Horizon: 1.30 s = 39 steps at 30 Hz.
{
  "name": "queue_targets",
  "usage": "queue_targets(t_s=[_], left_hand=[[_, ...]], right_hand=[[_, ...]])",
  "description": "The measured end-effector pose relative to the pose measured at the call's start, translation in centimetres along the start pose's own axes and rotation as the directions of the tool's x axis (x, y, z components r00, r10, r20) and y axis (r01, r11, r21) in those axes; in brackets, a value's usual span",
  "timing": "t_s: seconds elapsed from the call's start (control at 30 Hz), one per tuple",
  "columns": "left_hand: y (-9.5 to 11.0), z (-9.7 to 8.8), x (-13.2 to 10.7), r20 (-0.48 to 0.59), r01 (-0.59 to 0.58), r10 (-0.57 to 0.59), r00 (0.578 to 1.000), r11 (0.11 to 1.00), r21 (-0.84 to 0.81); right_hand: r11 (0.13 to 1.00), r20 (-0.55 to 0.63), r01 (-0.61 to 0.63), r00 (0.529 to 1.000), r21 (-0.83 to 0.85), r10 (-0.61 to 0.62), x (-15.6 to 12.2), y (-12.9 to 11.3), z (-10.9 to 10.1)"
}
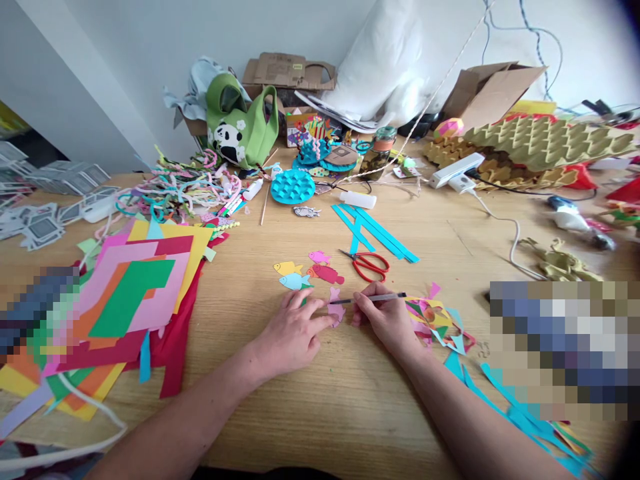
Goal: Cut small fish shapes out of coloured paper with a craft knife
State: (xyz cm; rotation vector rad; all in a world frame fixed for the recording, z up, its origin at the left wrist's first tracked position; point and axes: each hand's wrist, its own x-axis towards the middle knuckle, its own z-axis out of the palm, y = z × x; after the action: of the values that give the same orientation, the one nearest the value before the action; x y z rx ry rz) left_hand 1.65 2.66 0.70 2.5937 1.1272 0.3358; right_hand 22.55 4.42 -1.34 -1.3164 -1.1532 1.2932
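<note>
My left hand (295,330) lies on the table with its fingers spread, the fingertips touching a small pink paper fish (337,312). In my right hand (389,321) is a slim dark pen (395,297), and its tip reaches the fish. Just beyond my hands sit several cut-out fish: a yellow one (287,269), a light blue one (294,281), a red one (329,274) and a bright pink one (319,257). An orange one is partly covered. Red-handled scissors (370,265) rest behind my right hand, blades pointing left.
Colored paper sheets (135,293) are piled at left, paper scraps (440,320) at right. Blue strips (375,232), a white bottle (357,200) and a blue egg-carton piece (293,187) lie farther back. A power strip (457,170) trails a cable. Pipe cleaners (185,187) heap at back left.
</note>
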Motion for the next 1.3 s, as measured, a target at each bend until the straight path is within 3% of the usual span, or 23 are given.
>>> queue_targets(t_s=[1.3], left_hand=[[-0.03, -0.02, -0.04, -0.006, -0.007, 0.007, 1.0, 1.0, -0.004]], right_hand=[[1.0, 0.014, -0.001, 1.0, 0.003, 0.001, -0.01, -0.06, 0.03]])
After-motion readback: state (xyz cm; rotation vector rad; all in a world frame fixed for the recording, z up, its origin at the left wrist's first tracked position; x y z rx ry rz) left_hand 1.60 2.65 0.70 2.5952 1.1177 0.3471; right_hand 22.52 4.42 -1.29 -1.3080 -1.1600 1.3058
